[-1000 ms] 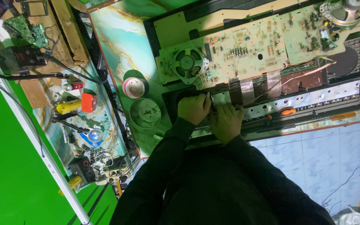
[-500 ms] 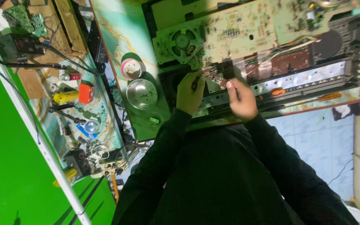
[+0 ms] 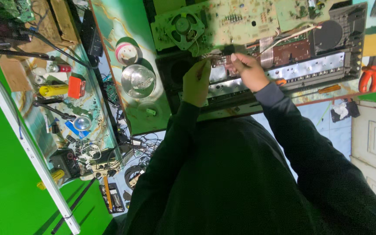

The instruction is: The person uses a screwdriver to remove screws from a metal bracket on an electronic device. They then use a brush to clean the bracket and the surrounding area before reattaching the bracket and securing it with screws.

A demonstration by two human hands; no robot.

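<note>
- The person leaned over the bench (image 3: 140, 117), both dark sleeves stretched toward an opened electronic unit (image 3: 283, 74) that lay across it.
- The left hand (image 3: 196, 82) was curled, fingertips pinched at a small part by the front edge of the large circuit board (image 3: 240, 19); what it pinched was too small to make out.
- The right hand (image 3: 250, 69) was closed too, thumb and fingers pressed on the same small part, just beside the left hand, the two nearly touching.
- That part sat between the board's edge and the long metal front strip (image 3: 310, 69) of the unit.
- A round fan (image 3: 182, 26) was mounted on the board's near-left corner.
- Left of the hands stood a shiny metal bowl (image 3: 138, 80) and a roll of tape (image 3: 126, 52).
- Red-handled pliers (image 3: 370, 76) lay at the far right, and an orange-handled screwdriver (image 3: 329, 89) rested near the bench's edge.
</note>
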